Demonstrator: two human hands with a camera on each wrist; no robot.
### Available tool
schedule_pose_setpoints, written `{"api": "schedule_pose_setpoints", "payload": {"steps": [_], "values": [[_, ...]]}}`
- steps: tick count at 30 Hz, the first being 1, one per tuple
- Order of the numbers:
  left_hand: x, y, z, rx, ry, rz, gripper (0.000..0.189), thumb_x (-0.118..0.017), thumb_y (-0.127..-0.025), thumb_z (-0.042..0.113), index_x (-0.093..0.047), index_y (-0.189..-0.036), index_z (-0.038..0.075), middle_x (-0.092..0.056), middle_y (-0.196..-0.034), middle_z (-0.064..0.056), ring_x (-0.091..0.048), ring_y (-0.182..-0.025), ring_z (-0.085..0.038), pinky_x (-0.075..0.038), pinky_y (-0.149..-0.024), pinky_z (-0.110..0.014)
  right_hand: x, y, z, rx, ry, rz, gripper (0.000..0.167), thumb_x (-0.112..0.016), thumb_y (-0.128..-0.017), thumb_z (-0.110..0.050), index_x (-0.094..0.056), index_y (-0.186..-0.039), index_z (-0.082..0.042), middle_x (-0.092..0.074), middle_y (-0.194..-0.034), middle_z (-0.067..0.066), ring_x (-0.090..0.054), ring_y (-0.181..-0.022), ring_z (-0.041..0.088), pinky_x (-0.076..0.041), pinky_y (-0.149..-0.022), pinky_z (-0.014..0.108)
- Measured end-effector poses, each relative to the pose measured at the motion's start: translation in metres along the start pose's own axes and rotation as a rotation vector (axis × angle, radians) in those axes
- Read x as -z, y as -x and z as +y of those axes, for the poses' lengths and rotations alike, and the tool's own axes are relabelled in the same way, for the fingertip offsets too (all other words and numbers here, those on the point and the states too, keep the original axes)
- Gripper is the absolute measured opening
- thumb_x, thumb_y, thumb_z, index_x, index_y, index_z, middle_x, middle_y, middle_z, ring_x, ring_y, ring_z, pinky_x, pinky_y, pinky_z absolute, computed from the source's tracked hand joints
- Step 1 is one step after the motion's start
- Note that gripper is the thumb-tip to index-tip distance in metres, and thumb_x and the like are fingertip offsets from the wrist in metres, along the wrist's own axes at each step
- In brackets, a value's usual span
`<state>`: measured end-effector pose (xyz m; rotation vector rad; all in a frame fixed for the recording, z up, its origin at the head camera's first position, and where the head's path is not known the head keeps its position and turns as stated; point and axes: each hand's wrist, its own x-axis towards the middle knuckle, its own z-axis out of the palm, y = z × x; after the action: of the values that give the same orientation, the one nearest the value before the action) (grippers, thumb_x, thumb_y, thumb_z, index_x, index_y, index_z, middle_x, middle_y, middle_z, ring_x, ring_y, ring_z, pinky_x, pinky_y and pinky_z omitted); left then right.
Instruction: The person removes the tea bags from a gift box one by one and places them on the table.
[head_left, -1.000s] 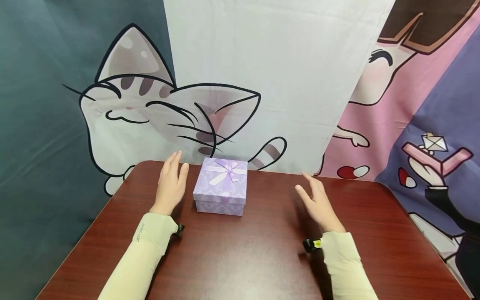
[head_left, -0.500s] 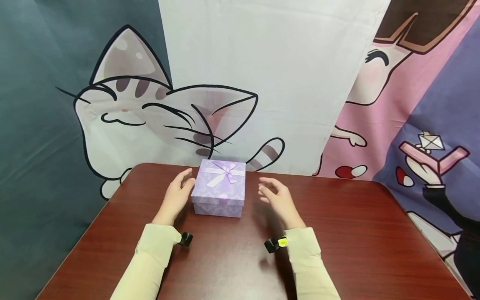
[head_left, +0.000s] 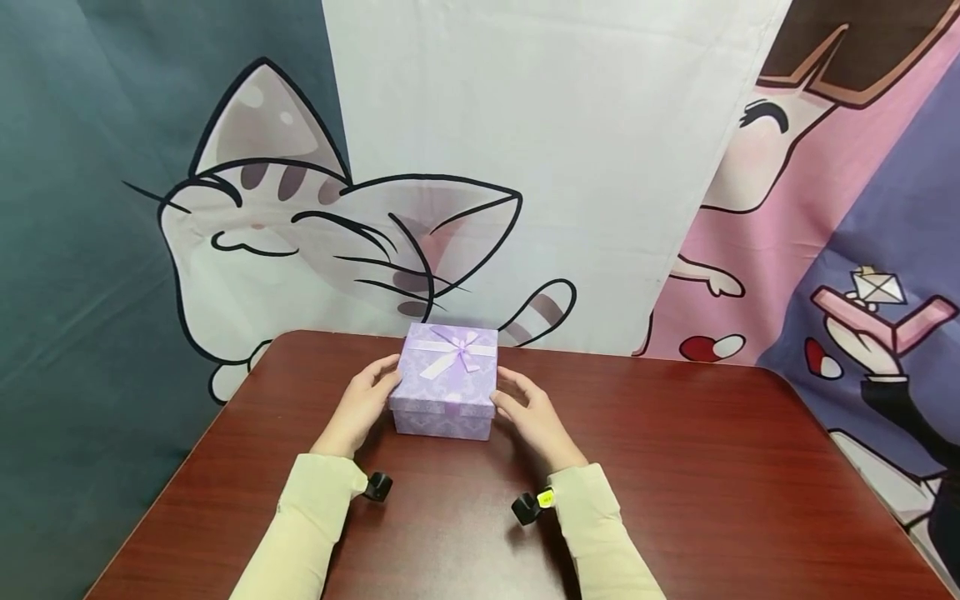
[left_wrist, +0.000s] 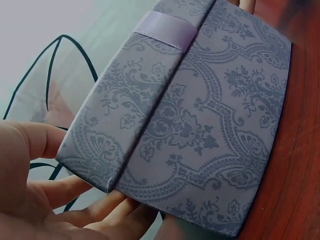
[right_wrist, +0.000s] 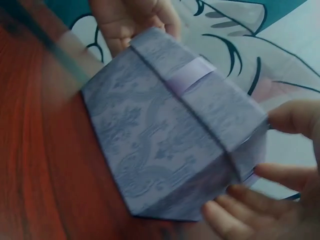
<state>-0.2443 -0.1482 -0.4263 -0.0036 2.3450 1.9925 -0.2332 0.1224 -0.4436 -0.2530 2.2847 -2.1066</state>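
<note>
A lavender gift box (head_left: 444, 392) with a damask pattern stands on the brown table, its lid on. A pale ribbon bow (head_left: 457, 350) sits on the lid. My left hand (head_left: 358, 410) holds the box's left side, fingers bent; in the left wrist view the thumb (left_wrist: 42, 140) is at the lid's corner and the other fingers lie along the side. On the opposite side my right hand (head_left: 536, 421) holds the box, its thumb and bent fingers (right_wrist: 245, 205) at the lid's edge and the side below. The box's back is hidden.
The brown wooden table (head_left: 712, 483) reaches to a printed cloth backdrop (head_left: 585, 167) with cartoon figures, right behind the box. A small black camera (head_left: 378, 486) hangs at the left wrist, another black camera (head_left: 527, 508) at the right.
Both hands have closed in on the box from its two sides, the right one travelling farther leftward. Their fingers now touch it. The box stays where it was.
</note>
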Motion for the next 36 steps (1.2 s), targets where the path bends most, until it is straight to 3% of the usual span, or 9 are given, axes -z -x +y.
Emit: {"api": "schedule_pose_setpoints", "payload": {"steps": [9,17,21,25,31,36], "values": [[0.001,0.005,-0.001,0.02,0.136,-0.077,0.052,-0.047,-0.107,0.013,-0.033,-0.155,-0.002,-0.042,-0.151,-0.026,-0.048,-0.133,-0.035,-0.041,-0.111,-0.053,0.004,0.004,0.014,-0.002,-0.089,-0.06,0.057,-0.069,-0.096,-0.009,-0.05,-0.149,-0.007,-0.056,-0.144,0.018,-0.057,-0.13,0.029,-0.054,-0.099,0.04],[0.006,0.005,-0.001,0.014,0.169,-0.104,0.054,-0.049,-0.106,0.012,-0.033,-0.157,0.001,-0.041,-0.154,-0.023,-0.05,-0.13,-0.029,-0.046,-0.108,-0.048,0.012,0.004,0.016,0.059,-0.047,-0.149,0.073,-0.077,-0.088,-0.001,-0.045,-0.153,-0.009,-0.053,-0.146,0.017,-0.052,-0.136,0.031,-0.052,-0.097,0.025],[0.006,0.004,0.0,0.019,0.176,-0.108,0.055,-0.051,-0.106,0.01,-0.034,-0.157,0.003,-0.042,-0.154,-0.021,-0.053,-0.127,-0.026,-0.048,-0.105,-0.044,0.014,0.003,0.017,0.052,-0.025,-0.133,0.073,-0.078,-0.088,-0.003,-0.046,-0.152,-0.011,-0.054,-0.146,0.014,-0.054,-0.135,0.029,-0.053,-0.097,0.027],[0.005,0.004,0.001,0.018,0.184,-0.114,0.056,-0.051,-0.105,0.008,-0.033,-0.158,0.006,-0.041,-0.155,-0.019,-0.052,-0.129,-0.029,-0.045,-0.108,-0.049,0.016,0.002,0.015,0.05,-0.031,-0.125,0.072,-0.078,-0.088,-0.004,-0.047,-0.152,-0.01,-0.053,-0.148,0.014,-0.054,-0.134,0.03,-0.054,-0.097,0.03],[0.006,0.003,0.004,-0.017,0.19,-0.133,0.058,-0.053,-0.106,0.013,-0.032,-0.159,0.01,-0.036,-0.159,-0.017,-0.048,-0.134,-0.034,-0.038,-0.112,-0.058,0.017,-0.001,0.01,0.058,-0.066,-0.121,0.07,-0.076,-0.09,-0.005,-0.047,-0.153,-0.016,-0.046,-0.154,0.011,-0.055,-0.132,0.034,-0.055,-0.096,0.033],[0.006,0.002,0.007,-0.049,0.196,-0.125,0.058,-0.053,-0.106,0.015,-0.032,-0.16,0.015,-0.036,-0.159,-0.013,-0.049,-0.131,-0.032,-0.042,-0.109,-0.054,0.015,-0.003,0.008,0.074,-0.087,-0.126,0.072,-0.075,-0.091,-0.003,-0.045,-0.154,-0.022,-0.038,-0.158,0.009,-0.056,-0.131,0.038,-0.057,-0.093,0.042]]}}
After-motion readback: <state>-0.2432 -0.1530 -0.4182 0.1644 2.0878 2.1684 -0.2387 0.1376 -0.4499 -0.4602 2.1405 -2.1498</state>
